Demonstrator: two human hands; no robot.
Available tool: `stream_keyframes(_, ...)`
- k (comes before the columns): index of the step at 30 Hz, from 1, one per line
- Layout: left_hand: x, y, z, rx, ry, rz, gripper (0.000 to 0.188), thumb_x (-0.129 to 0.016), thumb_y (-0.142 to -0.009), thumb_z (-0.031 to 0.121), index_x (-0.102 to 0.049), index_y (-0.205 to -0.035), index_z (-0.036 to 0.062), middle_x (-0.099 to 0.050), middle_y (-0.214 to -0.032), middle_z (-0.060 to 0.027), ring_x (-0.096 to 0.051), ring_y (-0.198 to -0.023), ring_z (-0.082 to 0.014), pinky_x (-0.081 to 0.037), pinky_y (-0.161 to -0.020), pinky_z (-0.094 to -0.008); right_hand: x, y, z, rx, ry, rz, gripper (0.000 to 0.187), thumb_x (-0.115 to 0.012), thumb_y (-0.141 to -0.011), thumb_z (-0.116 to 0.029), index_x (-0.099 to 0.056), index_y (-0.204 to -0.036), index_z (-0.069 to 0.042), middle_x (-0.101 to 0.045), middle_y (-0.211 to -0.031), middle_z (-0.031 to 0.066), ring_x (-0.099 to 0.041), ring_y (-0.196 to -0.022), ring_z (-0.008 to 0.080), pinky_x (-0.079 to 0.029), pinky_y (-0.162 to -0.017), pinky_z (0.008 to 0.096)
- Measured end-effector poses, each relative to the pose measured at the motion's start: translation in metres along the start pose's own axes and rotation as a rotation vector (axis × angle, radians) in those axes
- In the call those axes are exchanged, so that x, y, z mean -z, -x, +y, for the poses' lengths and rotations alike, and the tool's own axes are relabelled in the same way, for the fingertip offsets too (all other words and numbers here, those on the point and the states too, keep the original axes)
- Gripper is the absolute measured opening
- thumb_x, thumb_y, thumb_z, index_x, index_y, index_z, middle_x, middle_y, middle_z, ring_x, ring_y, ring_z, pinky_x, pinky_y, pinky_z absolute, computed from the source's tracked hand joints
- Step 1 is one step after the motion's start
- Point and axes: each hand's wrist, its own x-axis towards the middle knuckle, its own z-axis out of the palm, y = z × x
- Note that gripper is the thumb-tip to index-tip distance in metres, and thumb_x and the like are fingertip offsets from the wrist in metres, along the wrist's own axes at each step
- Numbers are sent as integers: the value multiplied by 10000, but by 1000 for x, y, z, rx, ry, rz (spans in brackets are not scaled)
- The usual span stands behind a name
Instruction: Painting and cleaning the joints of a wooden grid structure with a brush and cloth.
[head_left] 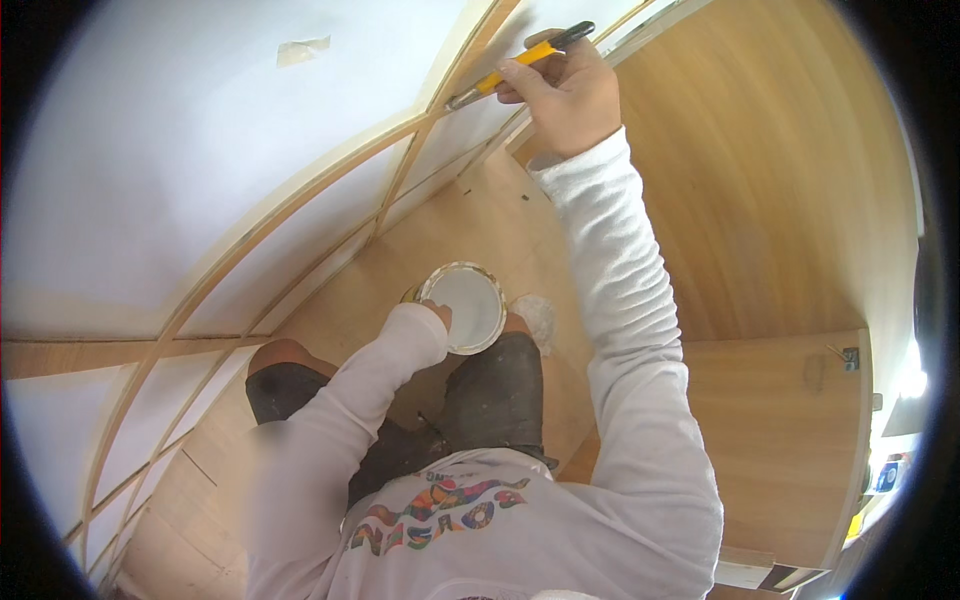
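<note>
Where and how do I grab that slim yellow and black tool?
Probably by the yellow middle of the slim yellow and black tool, from the lower right, where the bare right hand pinches it: it's long and thin, its narrow tip slanting down left toward the brown wooden strip.

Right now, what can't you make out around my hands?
In the head view:
Left hand: partly hidden by its sleeve.
Tub: underside hidden by the tub itself.
Yellow-and-black tool: handle partly covered by the right hand; tip too small to identify.
</note>
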Motion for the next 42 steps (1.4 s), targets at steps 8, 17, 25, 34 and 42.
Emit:
stream_keyframes(8,-5,-3,-3,-12,-21,48,293,-568,-801,142,-613,-1078,57,-626,-1107,-177,-641,-987,-316,-523,-808,-408,8,-7,15,-84,-93,67,277,-695,-815,-77,-533,-990,64,-676,-796,179,-690,-699,211,-549,-629,281)
stream_keyframes(17,-13,-9,-6,-33,-14,44,265,-527,-831,144,-611,-1066,53,-631,-1107,-175,-641,-992,-308,-516,-820,-407,-1,0,5,-110,58,77,297,-698,-812,-53,-506,-1011,56,-668,-790,145,-667,-695,173,-534,-620,271)
stream_keyframes(25,-8,-31,-2,-295,1073,-109,477,-532,-924,406,-517,-1236,46,-607,-1176,-147,-645,-960,-273,-518,-816,-419,18,112,21,430,172,178,297,-730,-756,-48,-582,-1013,-24,-625,-1006,141,-627,-936,242,-512,-800,322)
stream_keyframes(34,6,-4,12,-248,1681,-131,453,-393,-997,374,-496,-1221,-6,-607,-957,-77,-596,-823,-182,-492,-729,-314,-23,276,53,456,346,-126,303,-689,-654,-118,-648,-945,-47,-604,-1004,169,-592,-923,334,-499,-814,419)
stream_keyframes(42,7,-10,30,-164,1562,129,467,-452,-991,355,-483,-1269,-19,-480,-695,11,-374,-540,-73,-321,-501,-236,47,349,271,-673,505,294,316,-651,-777,-180,-616,-1048,-22,-630,-1002,204,-577,-982,397,-456,-876,440)
